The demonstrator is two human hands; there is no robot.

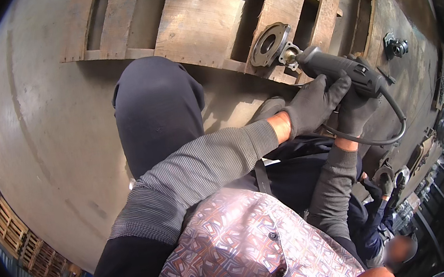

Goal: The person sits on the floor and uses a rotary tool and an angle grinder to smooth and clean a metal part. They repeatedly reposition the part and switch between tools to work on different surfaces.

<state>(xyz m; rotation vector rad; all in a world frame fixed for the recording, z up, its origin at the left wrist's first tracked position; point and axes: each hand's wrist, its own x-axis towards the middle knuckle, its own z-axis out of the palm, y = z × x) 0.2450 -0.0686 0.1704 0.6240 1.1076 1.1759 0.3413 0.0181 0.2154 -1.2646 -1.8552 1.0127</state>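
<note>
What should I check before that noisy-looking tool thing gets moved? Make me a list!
1. Gloves on left hand and right hand: ok.
2. Right hand gripping the power tool: ok.
3. Left hand gripping it too: cannot tell, though it's right at the tool.
4. Cord well away from the right wrist: not ok, it loops close by.
5. Metal part clamped down: cannot tell.
6. Tool switched off: cannot tell.

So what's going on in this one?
A person is holding a corded power tool in gloved hands: the right hand grips its body, the left hand is up against its side. Its tip is at the small flanged end of a metal part on a wooden pallet; contact is unclear. Another person is nearby.
</note>
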